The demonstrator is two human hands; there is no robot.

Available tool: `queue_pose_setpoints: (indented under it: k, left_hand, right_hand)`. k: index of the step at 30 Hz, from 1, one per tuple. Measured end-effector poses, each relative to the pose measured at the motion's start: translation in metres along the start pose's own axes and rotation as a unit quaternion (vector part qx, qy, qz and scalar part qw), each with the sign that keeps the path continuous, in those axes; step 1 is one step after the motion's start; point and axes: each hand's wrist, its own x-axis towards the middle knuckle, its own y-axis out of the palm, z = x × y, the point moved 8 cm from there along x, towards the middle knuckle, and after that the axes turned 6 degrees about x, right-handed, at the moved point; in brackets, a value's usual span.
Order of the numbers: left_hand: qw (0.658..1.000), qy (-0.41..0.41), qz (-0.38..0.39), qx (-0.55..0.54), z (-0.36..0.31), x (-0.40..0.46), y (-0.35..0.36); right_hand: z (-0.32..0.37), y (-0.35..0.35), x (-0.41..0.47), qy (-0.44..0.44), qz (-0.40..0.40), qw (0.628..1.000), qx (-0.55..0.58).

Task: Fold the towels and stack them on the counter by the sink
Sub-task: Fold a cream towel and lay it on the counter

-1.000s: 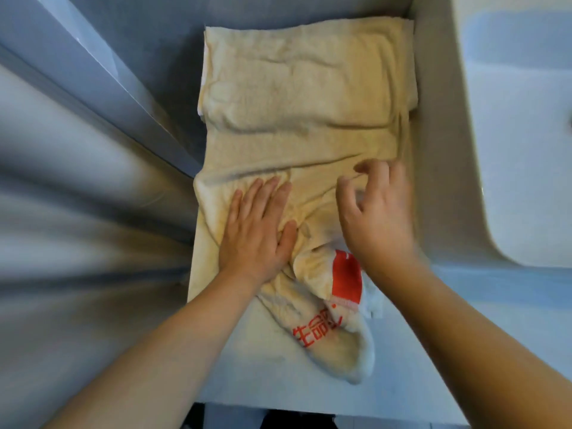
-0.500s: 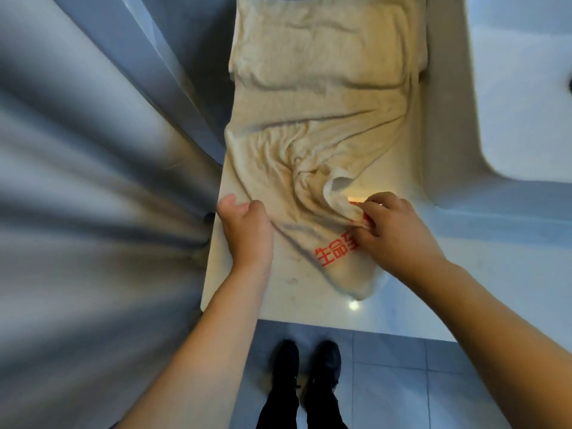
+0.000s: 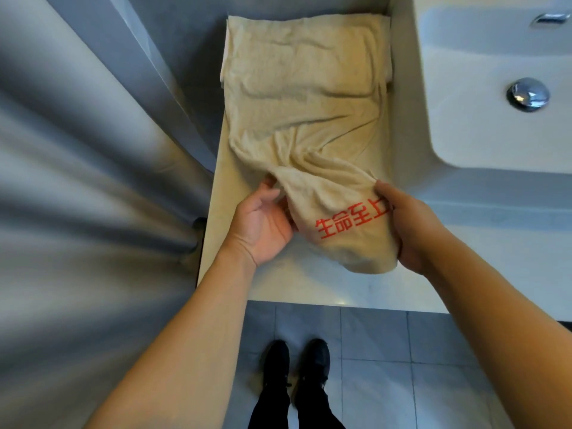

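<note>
Fingers of the left hand (image 3: 263, 224) and right hand (image 3: 408, 230) tucked under the cream towel (image 3: 309, 103), out of sight. Red lettering (image 3: 351, 222) partly covered at its right end by the right thumb. Faucet (image 3: 552, 17) at far right cut off by the edge. Shoes (image 3: 295, 366) too dark for detail.

We saw a pale counter (image 3: 309, 283) running away from us between a grey wall on its left and the sink (image 3: 483, 88) on its right. A cream towel (image 3: 306, 88) lay on it, spread along most of its length, its far end flat and folded, its middle rumpled. The near end, printed with red characters, was bunched above the counter's near part. Beyond the counter's front edge lay a tiled floor (image 3: 387, 360).
</note>
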Motion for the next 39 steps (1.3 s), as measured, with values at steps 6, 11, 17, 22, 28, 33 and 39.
queue_pose_setpoints:
  k: [6,11,17,22,28,33,39]
  left_hand:
    - [0.977,-0.029,-0.119,0.175,-0.006,-0.023,-0.015]
    - [0.927,-0.107,-0.298,0.202,-0.008,-0.058,-0.061]
    - [0.797,-0.093,-0.386,0.456,-0.028,-0.086,-0.087]
    - [0.642,-0.045,-0.372,0.669,-0.076,-0.092,-0.086]
    - [0.491,-0.106,-0.363,0.784,-0.062,-0.098,-0.087]
    - [0.435,0.020,-0.322,0.841,-0.043,-0.083,-0.048]
    - [0.445,0.113,-0.177,0.870,-0.043,0.010,-0.013]
  right_hand:
    - [0.001,-0.029,-0.005,-0.027,-0.064,0.998,-0.013]
    - [-0.011,-0.048,-0.009,-0.006,-0.099,0.994,-0.051]
    - [-0.021,-0.074,-0.012,0.001,-0.134,0.974,-0.185]
    - [-0.035,-0.090,-0.013,0.067,-0.129,0.947,-0.288]
    - [-0.064,-0.074,-0.018,0.154,-0.061,0.839,-0.519]
    - [-0.025,-0.051,-0.016,-0.061,-0.164,0.766,-0.619]
    - [0.032,0.043,0.043,-0.338,-0.074,0.699,-0.626]
